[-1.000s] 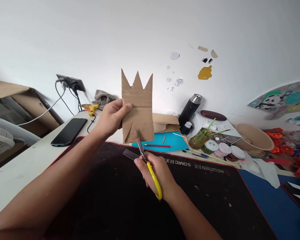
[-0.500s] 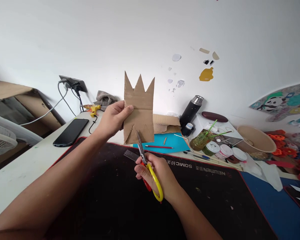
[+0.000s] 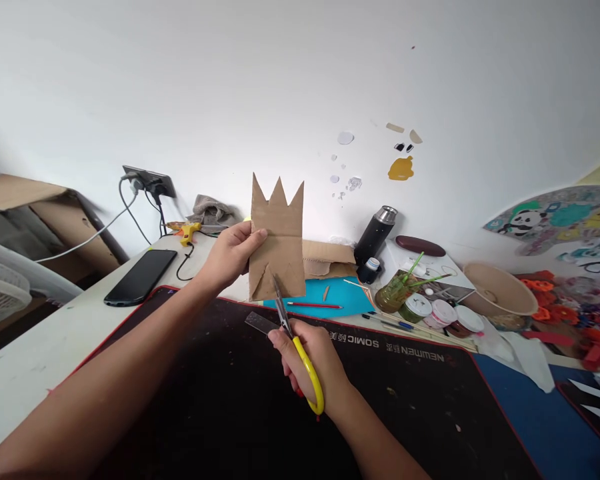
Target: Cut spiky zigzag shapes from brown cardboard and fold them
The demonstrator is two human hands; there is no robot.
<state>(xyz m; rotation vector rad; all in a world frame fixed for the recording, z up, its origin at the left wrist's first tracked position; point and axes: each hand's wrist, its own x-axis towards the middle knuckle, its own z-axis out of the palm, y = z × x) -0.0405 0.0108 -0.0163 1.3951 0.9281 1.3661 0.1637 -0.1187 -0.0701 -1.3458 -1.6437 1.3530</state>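
Observation:
My left hand [image 3: 235,250] pinches the left edge of an upright piece of brown cardboard [image 3: 280,237], thumb in front and fingers behind. Three pointed spikes rise along its top, and a slanting cut runs through its lower left. In my right hand [image 3: 310,357] is a pair of scissors [image 3: 283,317] with yellow and red handles. Their blades point up, and the tips lie at the lower middle of the cardboard. Beneath the blades, a clear ruler [image 3: 261,323] rests on the black desk mat [image 3: 220,400].
Behind the mat are a red pencil [image 3: 315,305], blue sheet [image 3: 347,293], black thermos [image 3: 375,237] and several paint jars [image 3: 440,312]. On the left lie a phone [image 3: 141,277] and yellow glue gun [image 3: 190,232], with a fan [image 3: 3,273] beyond. The wall [image 3: 205,87] stands close behind.
The scissor handles have drawn closer together, the red one now mostly hidden by my hand. The cardboard and both hands sit slightly lower in view, as the camera has tilted up.

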